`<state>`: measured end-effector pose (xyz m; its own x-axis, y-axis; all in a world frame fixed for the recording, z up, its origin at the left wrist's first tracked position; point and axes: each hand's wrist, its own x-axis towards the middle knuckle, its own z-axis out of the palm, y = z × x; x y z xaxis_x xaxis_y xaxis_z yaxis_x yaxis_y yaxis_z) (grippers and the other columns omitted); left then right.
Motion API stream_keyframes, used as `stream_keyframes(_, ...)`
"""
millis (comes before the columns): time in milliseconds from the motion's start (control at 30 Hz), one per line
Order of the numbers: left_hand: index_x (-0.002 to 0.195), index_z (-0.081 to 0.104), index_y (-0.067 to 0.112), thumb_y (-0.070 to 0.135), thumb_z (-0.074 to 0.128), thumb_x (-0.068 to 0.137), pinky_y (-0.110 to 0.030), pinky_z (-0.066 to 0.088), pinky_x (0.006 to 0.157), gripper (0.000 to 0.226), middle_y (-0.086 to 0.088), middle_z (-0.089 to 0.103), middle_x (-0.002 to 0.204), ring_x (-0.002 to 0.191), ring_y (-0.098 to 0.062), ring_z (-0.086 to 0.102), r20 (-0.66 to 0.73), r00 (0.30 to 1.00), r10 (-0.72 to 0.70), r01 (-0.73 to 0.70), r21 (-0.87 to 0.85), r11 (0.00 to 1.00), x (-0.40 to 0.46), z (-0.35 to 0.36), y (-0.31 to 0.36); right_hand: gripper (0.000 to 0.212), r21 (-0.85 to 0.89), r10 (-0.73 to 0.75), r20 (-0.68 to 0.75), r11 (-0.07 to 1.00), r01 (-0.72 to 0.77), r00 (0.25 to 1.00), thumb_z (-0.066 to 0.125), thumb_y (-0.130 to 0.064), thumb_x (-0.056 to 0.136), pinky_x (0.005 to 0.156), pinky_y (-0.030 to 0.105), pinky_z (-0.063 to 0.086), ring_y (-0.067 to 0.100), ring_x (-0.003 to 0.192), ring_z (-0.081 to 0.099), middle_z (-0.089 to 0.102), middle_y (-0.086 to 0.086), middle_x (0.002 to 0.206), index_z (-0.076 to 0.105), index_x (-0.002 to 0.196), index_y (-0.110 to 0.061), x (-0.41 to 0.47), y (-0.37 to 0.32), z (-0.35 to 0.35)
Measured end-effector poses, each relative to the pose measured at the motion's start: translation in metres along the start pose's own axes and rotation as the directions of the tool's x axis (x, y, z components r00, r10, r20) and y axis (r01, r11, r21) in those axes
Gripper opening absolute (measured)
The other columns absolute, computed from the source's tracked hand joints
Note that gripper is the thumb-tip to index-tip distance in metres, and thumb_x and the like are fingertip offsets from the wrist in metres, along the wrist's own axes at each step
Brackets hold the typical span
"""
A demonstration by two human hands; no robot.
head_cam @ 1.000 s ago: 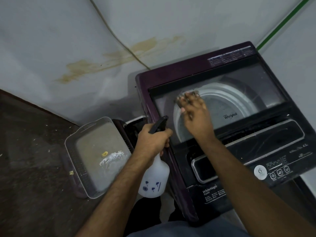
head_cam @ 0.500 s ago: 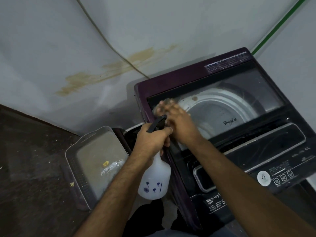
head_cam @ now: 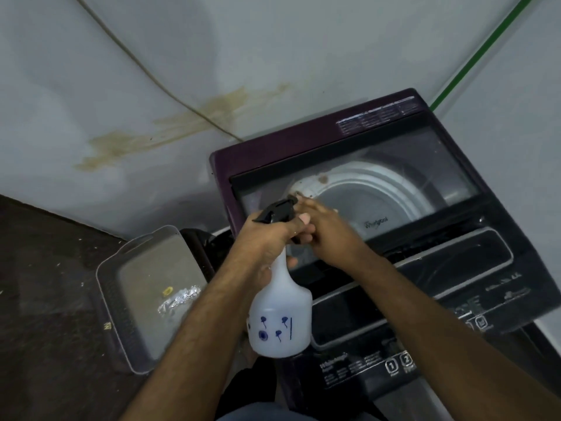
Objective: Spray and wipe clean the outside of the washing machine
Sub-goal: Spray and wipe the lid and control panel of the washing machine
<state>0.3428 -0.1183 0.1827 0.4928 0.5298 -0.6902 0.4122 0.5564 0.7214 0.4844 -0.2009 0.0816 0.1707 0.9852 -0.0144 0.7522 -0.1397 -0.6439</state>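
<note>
Dim, perhaps overhead light; soft, edge-warped.

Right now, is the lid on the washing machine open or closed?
Closed. The glass lid lies flat on the washing machine, and the drum shows through it. The right hand rests on top of it.

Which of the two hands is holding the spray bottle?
The left hand grips the neck of the translucent white spray bottle; the right hand lies on the washing machine's glass lid.
</note>
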Motion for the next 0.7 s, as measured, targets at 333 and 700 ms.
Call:
stream_keyframes(333,0.087,0.073,0.02,0.027,0.081,0.09,-0.027,0.041,0.048,0.011,0.003,0.069,0.064,0.069,-0.016,0.066,-0.178,0.98,0.093,-0.097,-0.015,0.995,-0.009,0.085,-0.001,0.045,-0.042,-0.01,0.056,0.999,0.013,0.998,0.058,-0.015,0.102,0.121,0.054,0.02,0.021,0.152,0.027,0.039,-0.005,0.161,0.056,0.145,-0.03,0.0,0.04,-0.055)
stream_keyframes(700,0.083,0.066,0.012,0.011,0.078,0.086,-0.025,0.038,0.042,0.013,0.0,0.057,0.057,0.053,-0.013,0.056,-0.225,0.974,-0.018,0.017,-0.006,1.0,-0.001,0.151,-0.03,0.052,-0.122,0.166,-0.279,0.971,-0.206,0.946,0.055,0.004,0.096,0.118,0.045,0.039,0.024,0.145,0.039,0.05,-0.004,0.154,0.064,0.138,-0.026,-0.084,0.116,-0.107)
